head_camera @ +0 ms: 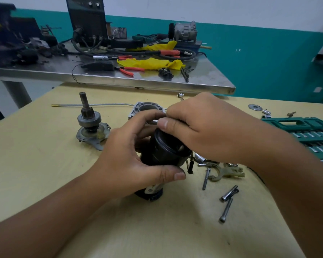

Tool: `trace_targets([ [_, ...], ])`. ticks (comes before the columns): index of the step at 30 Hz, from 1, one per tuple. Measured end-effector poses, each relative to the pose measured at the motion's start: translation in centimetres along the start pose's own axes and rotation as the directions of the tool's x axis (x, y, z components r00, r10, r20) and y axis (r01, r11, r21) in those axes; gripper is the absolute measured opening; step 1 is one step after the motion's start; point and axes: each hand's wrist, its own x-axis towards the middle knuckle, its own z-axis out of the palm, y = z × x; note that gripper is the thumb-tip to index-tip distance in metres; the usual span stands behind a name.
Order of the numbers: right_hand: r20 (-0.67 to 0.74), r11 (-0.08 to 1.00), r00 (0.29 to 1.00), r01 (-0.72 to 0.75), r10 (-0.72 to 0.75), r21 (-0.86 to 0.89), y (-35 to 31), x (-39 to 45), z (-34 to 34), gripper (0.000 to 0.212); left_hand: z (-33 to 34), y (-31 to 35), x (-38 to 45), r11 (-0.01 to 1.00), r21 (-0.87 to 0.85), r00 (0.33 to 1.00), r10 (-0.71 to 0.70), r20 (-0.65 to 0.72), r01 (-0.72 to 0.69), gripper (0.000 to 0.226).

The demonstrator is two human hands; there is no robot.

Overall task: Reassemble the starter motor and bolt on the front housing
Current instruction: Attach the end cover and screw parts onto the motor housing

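Between both hands [138,157], motor body [164,149].

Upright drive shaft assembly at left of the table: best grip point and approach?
Probably the bare upper shaft of the drive shaft assembly, pinched from above. It stands upright on its plate, free of both hands, while the wider clutch drum and plate below offer a clumsier hold.

Repair workshop: steel bench [157,83] strewn with pliers [128,70], cables; socket set [306,135] nearby.

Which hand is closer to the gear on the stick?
Left. The left hand grips the black motor can just beside the gear shaft; the right hand sits beyond it, on the can's far side.
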Motion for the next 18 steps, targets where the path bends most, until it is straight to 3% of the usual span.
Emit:
trace_targets([
  [8,0.040,1.000,0.999,0.016,-0.015,-0.009,-0.1,0.0,0.0,0.028,0.4,0.2,0.1,0.999,0.051,1.000,0.012,0.003,-0.012,0.095],
  [14,0.053,0.961,0.998,0.057,-0.044,-0.272,-1.0,0.2,-0.1,0.038,1.3,1.0,-0.5,0.954,0.300,0.996,0.004,-0.088,0.023,0.109],
  [18,0.068,0.968,0.998,0.001,0.016,-0.249,-1.1,0.4,-0.1,0.046,2.5,1.8,-0.8,0.883,0.464,0.985,0.018,-0.170,0.064,0.108],
])
